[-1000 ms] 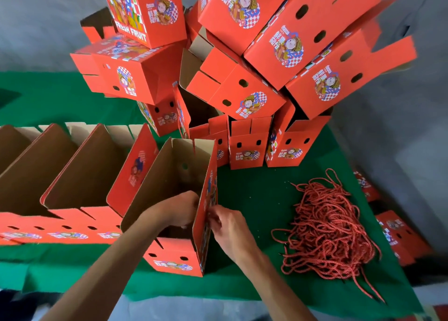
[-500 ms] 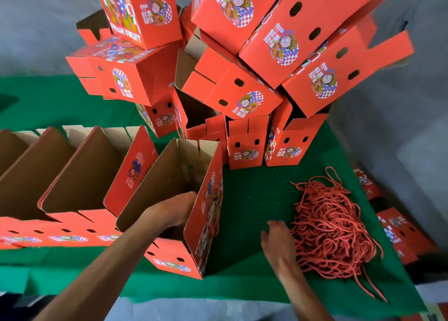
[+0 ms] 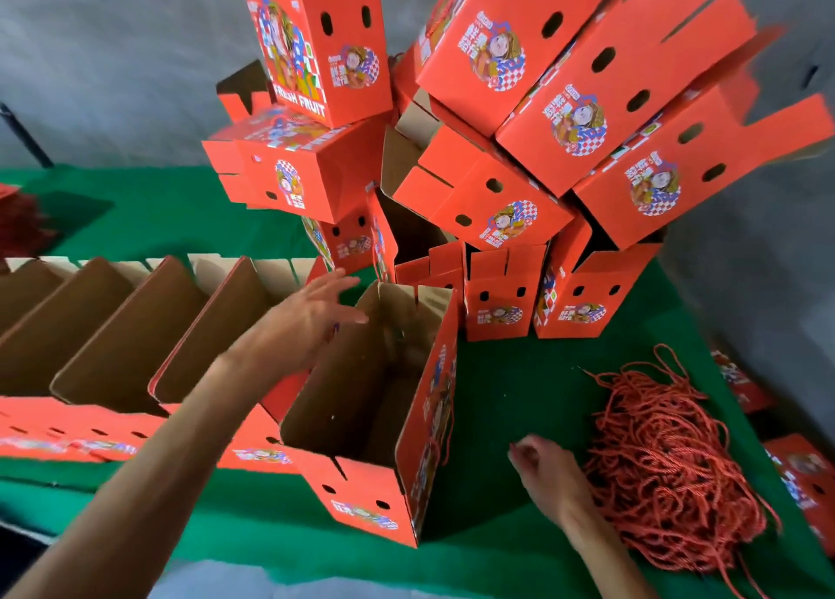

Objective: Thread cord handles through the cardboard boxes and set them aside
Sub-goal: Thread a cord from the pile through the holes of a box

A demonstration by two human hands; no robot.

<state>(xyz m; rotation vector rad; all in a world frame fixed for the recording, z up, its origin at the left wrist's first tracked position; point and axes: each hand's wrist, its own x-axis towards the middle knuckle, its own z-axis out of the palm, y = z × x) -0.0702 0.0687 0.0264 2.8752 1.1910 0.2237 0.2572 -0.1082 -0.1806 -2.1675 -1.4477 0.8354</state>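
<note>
Green cloth covered the worktop (image 3: 519, 395). Left hand (image 3: 311, 318), fingers spread, hovered over a light, stiff box (image 3: 361, 395); right hand (image 3: 546, 467), fingers loosely curled, neared limp cord (image 3: 668, 454).

An open red cardboard box (image 3: 361, 413) is stood upright on the green cloth, brown interior exposed, oval holes visible in its near end. A red cord (image 3: 445, 436) is seen hanging down its printed right side. A tangled heap of red cords (image 3: 668, 467) lies to the right, apart from the box. Finished boxes (image 3: 519, 115) are piled behind; open ones (image 3: 113, 327) are lined up leftward.
</note>
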